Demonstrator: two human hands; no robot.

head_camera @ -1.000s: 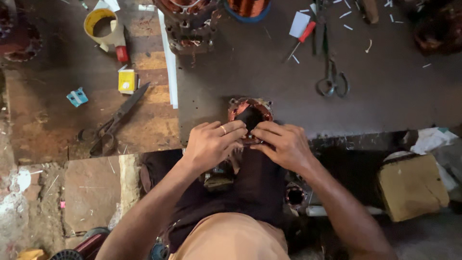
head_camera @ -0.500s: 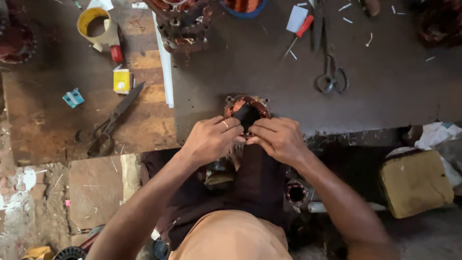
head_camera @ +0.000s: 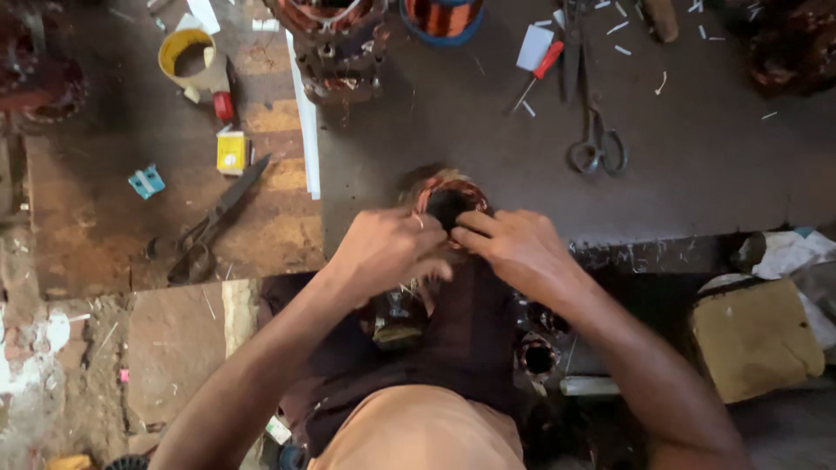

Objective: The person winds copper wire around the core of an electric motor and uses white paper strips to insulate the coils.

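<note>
A small round motor stator [head_camera: 449, 197] with copper windings stands at the near edge of the dark workbench [head_camera: 697, 174]. My left hand [head_camera: 383, 252] and my right hand [head_camera: 514, 245] are both pressed against its near side, fingers curled on the windings. The stator's lower half is hidden behind my fingers. A ring shows on a finger of my left hand.
Scissors [head_camera: 596, 144] and a red-handled screwdriver [head_camera: 540, 71] lie on the bench beyond. Large shears [head_camera: 213, 222], a yellow box [head_camera: 231, 151], a tape roll [head_camera: 185, 52] and a blue item [head_camera: 145, 181] lie on the wooden board at left. Bigger stators [head_camera: 335, 39] stand at the back.
Both hands stay on the stator with only small finger shifts. The view has drifted slightly, so the stator sits a little higher in the picture.
</note>
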